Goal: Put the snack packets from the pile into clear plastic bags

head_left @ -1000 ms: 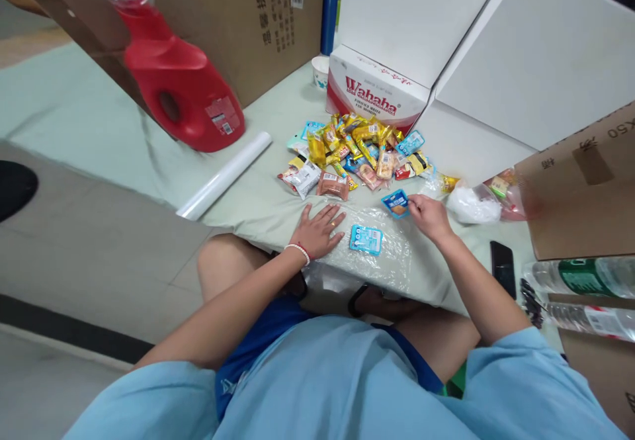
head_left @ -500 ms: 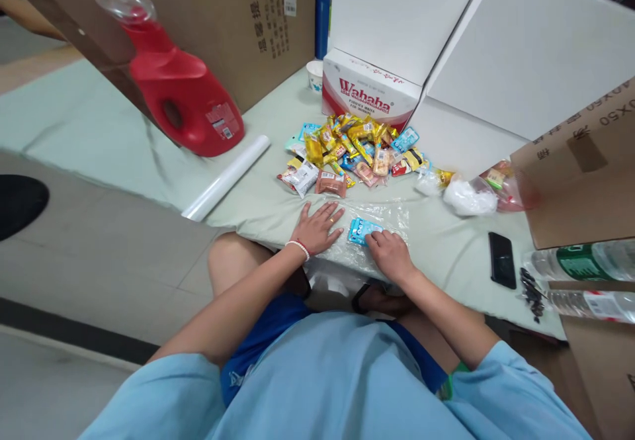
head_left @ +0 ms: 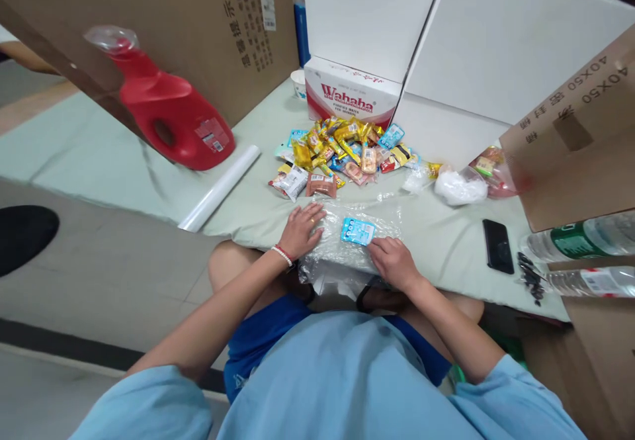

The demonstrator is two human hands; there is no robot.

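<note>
A small blue-and-white packet [head_left: 358, 231] lies flat on a sheet of clear plastic film [head_left: 335, 249] near the front edge of the cloth-covered table. My right hand [head_left: 395, 261] has its fingers drawn together, with the fingertips at the packet's lower right corner. To the left, my left hand [head_left: 301, 231] rests on the film, palm down and fingers stretched out. A beaded bracelet is on that wrist. Just beyond the film sits a heap of wrapped snacks [head_left: 342, 149], mostly yellow, with several blue, red and white wrappers among them.
A Wahaha carton [head_left: 347, 99] stands behind the heap, beside a paper cup [head_left: 298, 84]. On the left are a red jug [head_left: 173, 109] and a white roll [head_left: 221, 188]. On the right lie a crumpled plastic bag [head_left: 459, 187], a phone [head_left: 498, 247] and two plastic bottles [head_left: 575, 239].
My right hand has slid off the packet's face to its lower right corner, and the packet now shows a differently printed face. My left hand stays spread on the film. The view has shifted slightly.
</note>
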